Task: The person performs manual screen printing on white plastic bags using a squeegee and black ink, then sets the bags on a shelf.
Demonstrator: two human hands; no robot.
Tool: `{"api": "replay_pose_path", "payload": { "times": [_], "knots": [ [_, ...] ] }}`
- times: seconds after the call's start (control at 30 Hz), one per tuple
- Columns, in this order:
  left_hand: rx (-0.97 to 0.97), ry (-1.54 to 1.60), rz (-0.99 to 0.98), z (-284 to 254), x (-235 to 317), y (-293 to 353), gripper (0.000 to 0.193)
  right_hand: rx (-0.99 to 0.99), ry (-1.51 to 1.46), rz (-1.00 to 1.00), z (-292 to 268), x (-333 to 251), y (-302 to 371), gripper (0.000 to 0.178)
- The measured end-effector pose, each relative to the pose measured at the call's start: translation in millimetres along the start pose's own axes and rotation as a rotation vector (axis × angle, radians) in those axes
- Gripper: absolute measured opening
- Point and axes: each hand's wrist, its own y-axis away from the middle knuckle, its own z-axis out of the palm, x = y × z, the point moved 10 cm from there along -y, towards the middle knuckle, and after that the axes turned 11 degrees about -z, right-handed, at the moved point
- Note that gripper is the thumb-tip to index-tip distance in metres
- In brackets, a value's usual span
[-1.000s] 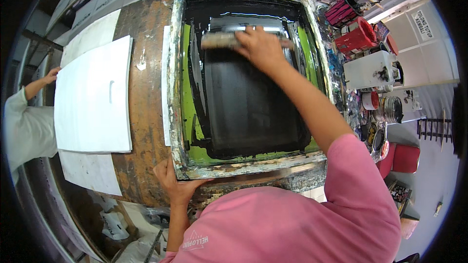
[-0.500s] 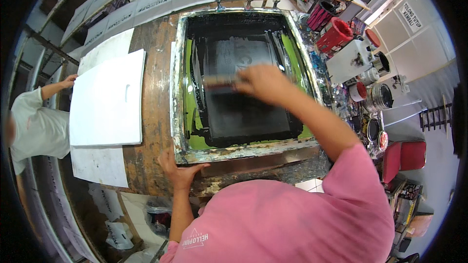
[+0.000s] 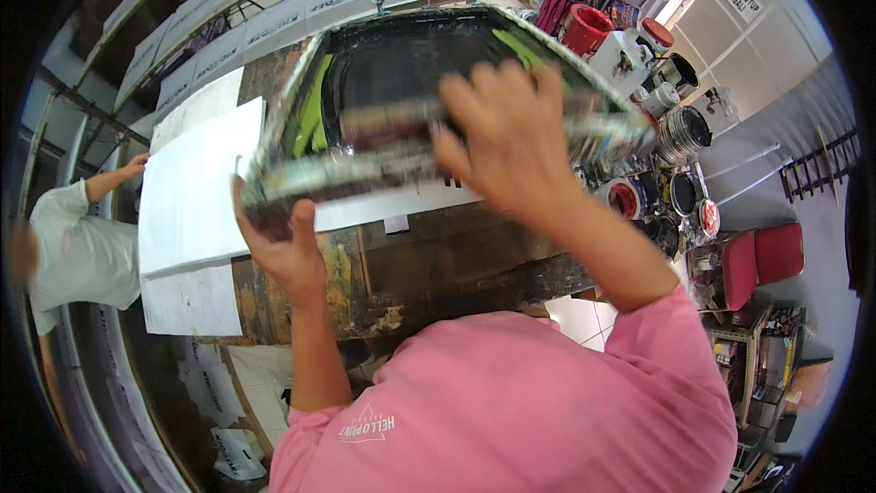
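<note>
A screen printing frame (image 3: 365, 167) with a paint-crusted rim is tilted, its near edge raised off the worktable (image 3: 438, 260) and its far edge low by the clamps. Black ink covers most of its mesh, with green strips at the sides. My left hand (image 3: 285, 246) grips the near left corner, thumb and fingers around the rim. Over the mesh, my right hand (image 3: 511, 132) is closed on a squeegee (image 3: 388, 119) with a wooden handle, blurred by motion. Beneath the frame lies a white sheet (image 3: 365, 208); a dark printed mark on it is mostly hidden.
A stack of white sheets (image 3: 196, 201) lies to the left, with a co-worker's hand (image 3: 135, 164) at its edge. Racks of printed sheets (image 3: 310, 14) stand behind. Ink tubs and cans (image 3: 684, 132) crowd the right, near a red chair (image 3: 776, 251).
The near edge of the frame has risen off the table, lifted by my left hand, uncovering the white sheet. My right hand and the squeegee have moved slightly up with it.
</note>
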Motion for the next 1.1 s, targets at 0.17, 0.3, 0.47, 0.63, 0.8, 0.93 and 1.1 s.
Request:
{"api": "replay_pose_path", "payload": {
  "times": [0.17,0.3,0.47,0.63,0.8,0.93,1.1],
  "knots": [
    [-0.240,-0.713,0.183,32,-29,-20,0.104,0.240,0.012,-0.048,-39,38,-64,0.036],
    [-0.279,-1.457,0.114,18,-135,35,0.106,0.284,-0.003,-0.133,-53,42,-94,0.041],
    [-0.373,-1.528,-0.032,11,-176,56,0.111,0.087,0.032,0.036,-51,59,-122,0.058],
    [-0.433,-1.497,-0.041,29,-157,47,0.114,0.086,0.060,0.060,-60,60,-130,0.058],
    [-0.282,-1.103,0.083,48,-106,24,0.088,0.089,-0.041,0.002,-50,65,-143,0.058],
    [-0.159,-0.678,0.037,88,-49,-36,0.054,0.084,-0.041,0.043,-59,87,-143,0.058],
    [0.168,-0.424,-0.088,21,-62,-40,0.046,-0.017,-0.177,0.072,-56,80,-150,0.057]
  ]
}}
